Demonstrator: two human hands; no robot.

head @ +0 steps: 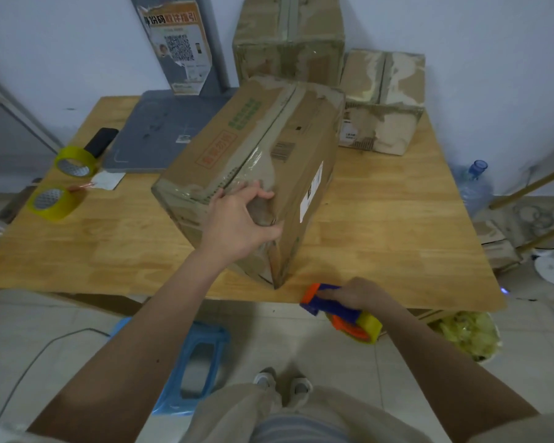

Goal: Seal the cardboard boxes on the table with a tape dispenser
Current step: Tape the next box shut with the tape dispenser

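A large brown cardboard box lies at an angle in the middle of the wooden table, with clear tape along its top seam. My left hand grips the box's near top corner, thumb on the end face and fingers on the taped seam. My right hand holds a blue and orange tape dispenser with a yellow roll at the table's near edge, right of the box corner.
Two more cardboard boxes stand at the back, a tall one and a smaller one. Two yellow tape rolls lie at the table's left, by a grey mat. A blue stool stands on the floor below.
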